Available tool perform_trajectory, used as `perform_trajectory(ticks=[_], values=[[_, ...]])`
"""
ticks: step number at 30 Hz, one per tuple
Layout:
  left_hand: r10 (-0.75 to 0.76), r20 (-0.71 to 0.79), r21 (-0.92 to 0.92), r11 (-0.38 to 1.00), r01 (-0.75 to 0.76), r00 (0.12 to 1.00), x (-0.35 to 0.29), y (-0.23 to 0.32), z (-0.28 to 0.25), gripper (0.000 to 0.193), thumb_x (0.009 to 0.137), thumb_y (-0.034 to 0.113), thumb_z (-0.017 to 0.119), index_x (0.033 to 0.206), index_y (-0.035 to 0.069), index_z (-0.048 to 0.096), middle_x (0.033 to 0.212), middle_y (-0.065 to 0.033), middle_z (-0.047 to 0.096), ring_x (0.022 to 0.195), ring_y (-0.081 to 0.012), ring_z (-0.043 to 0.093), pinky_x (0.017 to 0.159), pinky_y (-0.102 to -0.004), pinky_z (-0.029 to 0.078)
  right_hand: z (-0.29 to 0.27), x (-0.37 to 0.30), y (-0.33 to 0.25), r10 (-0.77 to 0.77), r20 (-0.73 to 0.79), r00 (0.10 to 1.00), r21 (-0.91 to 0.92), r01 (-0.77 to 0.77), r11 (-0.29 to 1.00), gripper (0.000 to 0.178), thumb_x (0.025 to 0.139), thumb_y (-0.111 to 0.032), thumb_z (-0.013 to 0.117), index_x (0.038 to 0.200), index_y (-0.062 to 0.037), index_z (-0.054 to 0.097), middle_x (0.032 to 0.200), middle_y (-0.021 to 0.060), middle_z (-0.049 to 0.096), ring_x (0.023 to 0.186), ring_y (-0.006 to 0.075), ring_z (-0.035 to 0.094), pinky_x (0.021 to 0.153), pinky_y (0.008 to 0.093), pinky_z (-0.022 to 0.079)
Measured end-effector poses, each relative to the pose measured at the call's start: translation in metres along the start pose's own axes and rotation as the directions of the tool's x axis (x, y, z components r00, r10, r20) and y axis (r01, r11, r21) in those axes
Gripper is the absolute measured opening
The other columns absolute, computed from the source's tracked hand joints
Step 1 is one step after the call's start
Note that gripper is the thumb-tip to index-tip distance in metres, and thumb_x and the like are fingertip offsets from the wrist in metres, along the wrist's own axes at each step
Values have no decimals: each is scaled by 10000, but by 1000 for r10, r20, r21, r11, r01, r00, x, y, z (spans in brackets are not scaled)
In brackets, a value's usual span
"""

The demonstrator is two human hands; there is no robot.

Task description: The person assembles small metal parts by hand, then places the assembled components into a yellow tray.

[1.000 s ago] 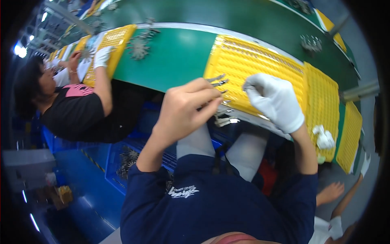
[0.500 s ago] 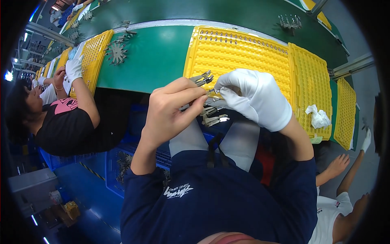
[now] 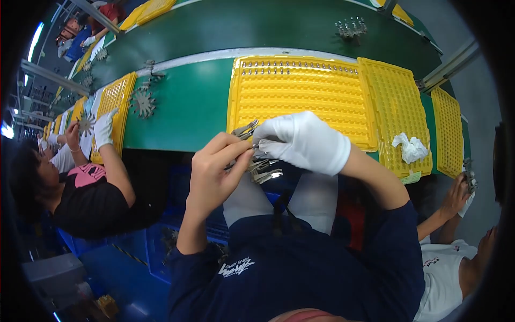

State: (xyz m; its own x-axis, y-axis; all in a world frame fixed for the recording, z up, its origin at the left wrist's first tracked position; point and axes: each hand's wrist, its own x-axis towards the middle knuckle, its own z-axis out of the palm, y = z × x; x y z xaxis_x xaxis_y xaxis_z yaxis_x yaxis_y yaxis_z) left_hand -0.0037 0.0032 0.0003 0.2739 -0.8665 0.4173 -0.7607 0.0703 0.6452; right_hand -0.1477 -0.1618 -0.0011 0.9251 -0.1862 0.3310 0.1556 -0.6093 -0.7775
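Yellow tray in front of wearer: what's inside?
The yellow tray holds small metal pieces in two far rows, the nearer one shorter. The gloved right hand covers part of the near side; slots there can't be seen.

Worn are a white-printed navy shirt, pale grey trousers and one white glove.

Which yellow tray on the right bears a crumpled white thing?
The middle tray, between the front tray and the rightmost tray; of these, only it bears the crumpled white thing.
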Motion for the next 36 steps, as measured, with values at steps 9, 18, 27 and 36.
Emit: perform_trajectory(ticks=[9, 18, 27, 36], values=[[-253, -132, -265, 941, 212, 958, -12, -20, -17, 179, 875, -47, 673, 1053, -52, 661, 879, -72, 688, 762, -107, 633, 703, -222, 497, -66, 37, 165, 207, -113, 972, -616, -232, 753, 182, 952, -173, 613, 1108, -101, 673, 1072, 166, 653, 972, 361, 646, 866, 440, 515], [-158, -78, -209, 968, 139, 984, -8, -27, -35, 256, 798, -43, 751, 1040, -35, 667, 1055, -102, 604, 782, -121, 575, 730, -223, 495, -75, 55, 201, 11, 147, 989, -738, 103, 667, 282, 860, -30, 628, 1087, -175, 712, 1117, 162, 637, 974, 357, 653, 835, 416, 542], [-51, -72, 88, 994, 57, 996, 12, -11, -25, 135, 834, 3, 691, 963, -10, 728, 1217, -173, 610, 798, -180, 638, 732, -290, 507, -81, 58, 218, -216, 226, 950, -795, 308, 522, 256, 862, -79, 612, 1070, -209, 684, 941, 69, 620, 835, 282, 683, 730, 408, 561], [-68, -86, 54, 996, 73, 994, 10, -7, -24, 119, 835, -9, 704, 951, -15, 728, 1095, -132, 566, 770, -169, 592, 659, -283, 493, -74, 59, 206, -148, 233, 961, -798, 276, 537, 225, 873, -53, 597, 1055, -163, 669, 999, 83, 640, 881, 305, 675, 758, 406, 560]])
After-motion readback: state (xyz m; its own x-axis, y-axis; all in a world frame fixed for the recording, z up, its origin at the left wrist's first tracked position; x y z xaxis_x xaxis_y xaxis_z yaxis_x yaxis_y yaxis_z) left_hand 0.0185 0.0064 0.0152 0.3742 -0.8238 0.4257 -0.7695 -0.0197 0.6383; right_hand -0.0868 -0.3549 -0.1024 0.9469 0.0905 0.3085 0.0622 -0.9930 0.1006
